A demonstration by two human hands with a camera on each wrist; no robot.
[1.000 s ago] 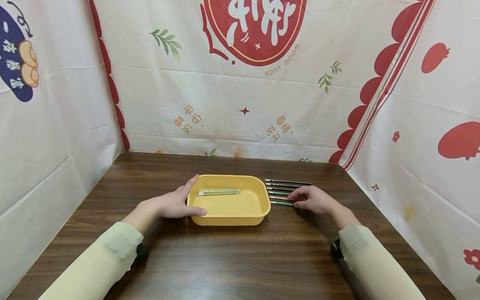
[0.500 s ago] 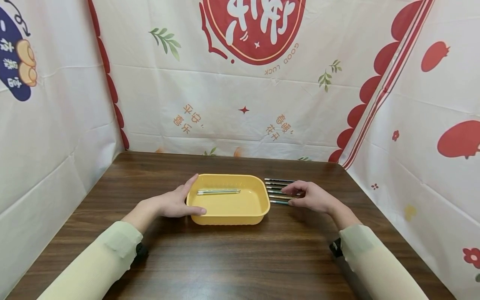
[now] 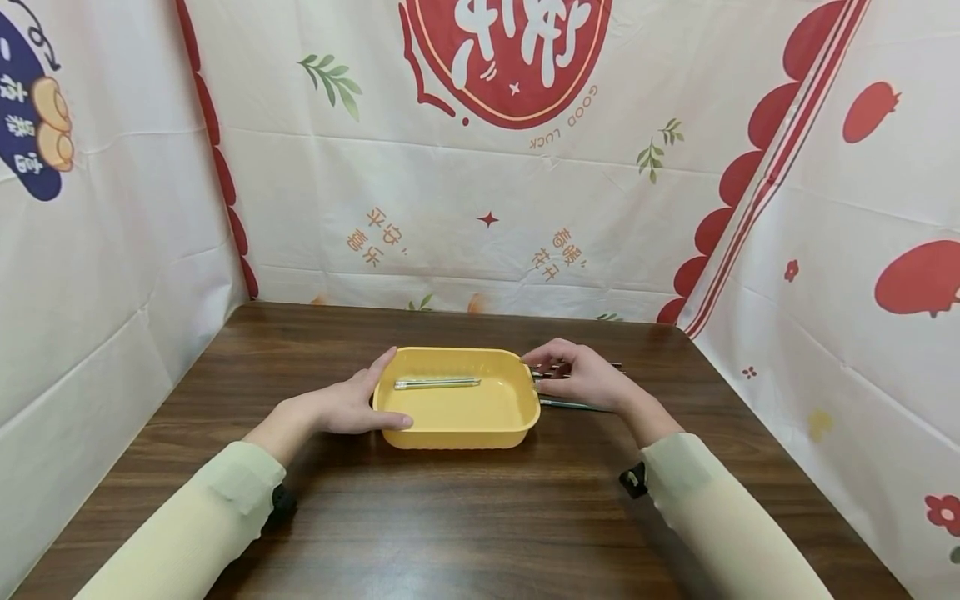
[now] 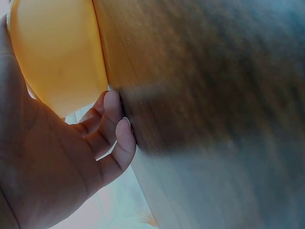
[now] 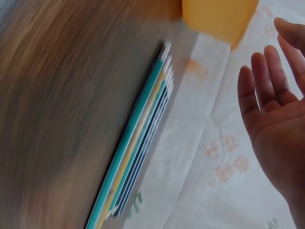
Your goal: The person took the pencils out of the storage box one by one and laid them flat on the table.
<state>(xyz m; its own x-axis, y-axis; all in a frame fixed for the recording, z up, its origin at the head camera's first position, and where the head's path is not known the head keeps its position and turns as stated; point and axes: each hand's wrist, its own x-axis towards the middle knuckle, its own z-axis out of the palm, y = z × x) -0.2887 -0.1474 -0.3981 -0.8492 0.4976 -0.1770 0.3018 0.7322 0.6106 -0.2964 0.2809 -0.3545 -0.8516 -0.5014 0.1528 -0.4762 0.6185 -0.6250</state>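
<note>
A shallow yellow plastic tray [image 3: 457, 440] stands on the table, with a small bunch of pencils [image 3: 437, 384] lying inside. My left hand [image 3: 345, 406] holds the tray's left end, thumb over the front rim and index finger at the back corner. In the left wrist view its other fingers [image 4: 109, 138] bend beside the tray's end. My right hand [image 3: 581, 377] is over a row of pencils right of the tray, fingertips at the right rim. The right wrist view shows that hand's fingers apart and holding nothing, beside the teal, yellow and dark pencils [image 5: 133, 129].
The dark wood-grain table [image 3: 465, 517] stretches in front of the tray and to both sides. White printed cloth [image 3: 450, 175] hangs along its back and sides. Each wrist wears a small black device [image 3: 634, 480] below a pale green sleeve.
My right hand has moved left across the pencil row to the tray's right rim, covering most of the row in the head view. My left hand and the tray keep their place.
</note>
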